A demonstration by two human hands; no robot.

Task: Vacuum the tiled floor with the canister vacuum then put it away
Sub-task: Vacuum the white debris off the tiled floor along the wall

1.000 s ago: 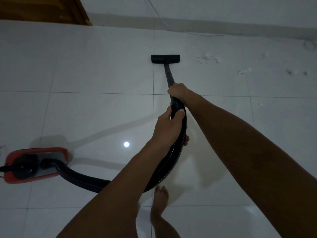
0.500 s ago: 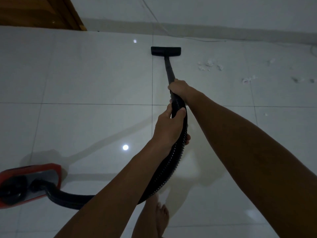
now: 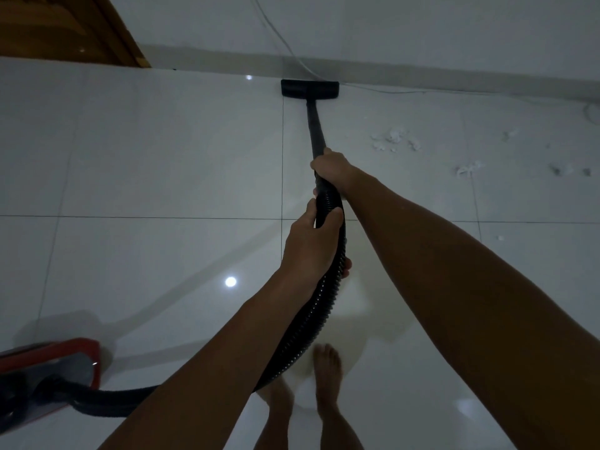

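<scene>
Both hands are wrapped tight around the vacuum's black tube. Her or his right hand [image 3: 331,167] grips farthest forward, closed on the spot where the stiff wand [image 3: 315,125] meets the ribbed hose [image 3: 324,293]. Just behind it, the left hand [image 3: 313,245] is clamped on the hose itself, thumb over the top and fingers curled underneath.

From the right hand the wand runs straight ahead and down to the floor head [image 3: 310,88], a flat black bar lying on the tiles right against the base of the far wall. From the left hand the hose curves back and down under the left forearm, then sweeps left along the floor to the canister [image 3: 48,368], which sits low at the left edge, well behind the hands. Its body is red with a dark top, and only part of it is in view.

White glossy tiles [image 3: 162,157] with thin dark grout lines cover the floor. Small white scraps [image 3: 394,139] lie to the right of the wand, apart from the floor head. A thin cord [image 3: 389,89] trails along the wall. Two bare feet [image 3: 328,375] stand below the hose.
</scene>
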